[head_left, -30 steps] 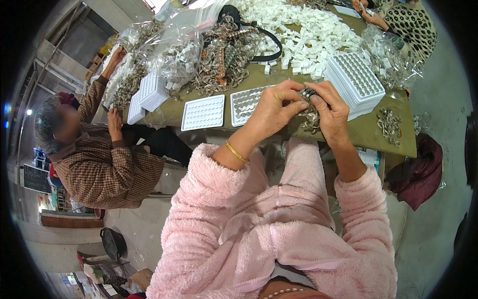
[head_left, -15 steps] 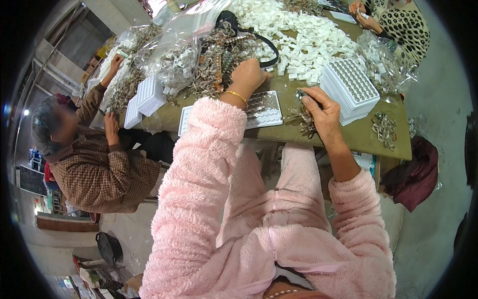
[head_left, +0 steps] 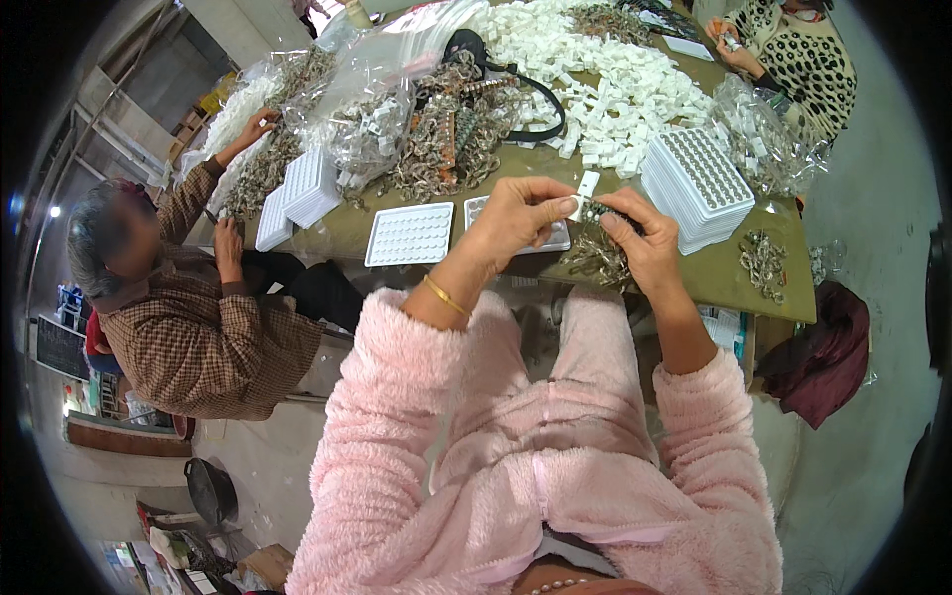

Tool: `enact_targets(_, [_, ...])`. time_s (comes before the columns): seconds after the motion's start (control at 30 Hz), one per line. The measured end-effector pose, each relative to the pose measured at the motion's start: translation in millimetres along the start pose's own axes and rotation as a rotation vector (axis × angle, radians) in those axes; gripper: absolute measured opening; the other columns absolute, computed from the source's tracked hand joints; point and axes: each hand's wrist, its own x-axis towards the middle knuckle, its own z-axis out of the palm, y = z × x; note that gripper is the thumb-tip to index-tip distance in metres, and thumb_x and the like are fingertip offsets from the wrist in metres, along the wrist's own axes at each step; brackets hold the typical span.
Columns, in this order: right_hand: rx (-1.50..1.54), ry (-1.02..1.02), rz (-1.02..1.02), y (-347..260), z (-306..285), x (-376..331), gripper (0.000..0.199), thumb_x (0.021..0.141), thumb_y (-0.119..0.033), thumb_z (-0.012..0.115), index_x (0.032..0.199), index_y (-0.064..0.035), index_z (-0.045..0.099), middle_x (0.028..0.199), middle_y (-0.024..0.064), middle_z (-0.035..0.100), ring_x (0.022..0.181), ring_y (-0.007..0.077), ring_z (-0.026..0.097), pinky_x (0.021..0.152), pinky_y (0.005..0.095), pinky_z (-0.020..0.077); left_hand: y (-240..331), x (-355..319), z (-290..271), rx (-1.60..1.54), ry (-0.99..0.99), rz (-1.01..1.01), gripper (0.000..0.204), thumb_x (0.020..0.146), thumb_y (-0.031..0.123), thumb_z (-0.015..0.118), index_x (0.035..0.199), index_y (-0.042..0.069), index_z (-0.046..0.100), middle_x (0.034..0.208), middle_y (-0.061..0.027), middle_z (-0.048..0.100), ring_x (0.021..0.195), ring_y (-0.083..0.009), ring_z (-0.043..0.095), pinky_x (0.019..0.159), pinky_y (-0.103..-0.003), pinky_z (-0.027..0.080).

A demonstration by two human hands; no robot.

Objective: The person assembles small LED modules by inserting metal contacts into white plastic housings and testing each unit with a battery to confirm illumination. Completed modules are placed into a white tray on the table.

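My left hand pinches a small white piece between thumb and fingers, just above a white dimpled tray on the olive table. My right hand meets it fingertip to fingertip and grips a small dark metal part. Under my right hand lies a small heap of metal parts. Both arms wear fluffy pink sleeves, with a gold bangle on the left wrist.
An empty white tray lies left of my hands. A stack of filled trays stands to the right, a pile of white pieces behind. Bags of metal parts crowd the back. One person sits left, another far right.
My left hand has come back from the tray and pile toward my right hand. Both hands now meet at the fingertips over the table's near edge.
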Motion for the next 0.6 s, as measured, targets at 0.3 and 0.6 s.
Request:
enact_targets(0.3, [-0.138,-0.200,-0.016,-44,2,-17,0.021,0.086,-0.002,0.070,0.107,0.0012,0.069,0.088,0.0060,0.061,0.084,0.0143,0.058,0.076,0.0262,0.0454,-10,-58,9,-0.082,0.012,0.014,0.023,0.096,0.020,0.067,0.107,-0.001,0.071,0.073,0.0046,0.055,0.059,-0.0035,0.043,0.052,-0.020,0.034])
enact_targets(0.6, [-0.140,-0.308,0.039,-69,6,-19,0.017,0.086,-0.007,0.071,0.099,0.0021,0.064,0.089,0.0050,0.063,0.083,0.0130,0.058,0.076,0.0269,0.0464,-17,-84,13,-0.297,0.000,0.015,0.025,0.094,0.016,0.069,0.111,-0.003,0.069,0.083,-0.0023,0.067,0.063,-0.0061,0.050,0.055,-0.019,0.038])
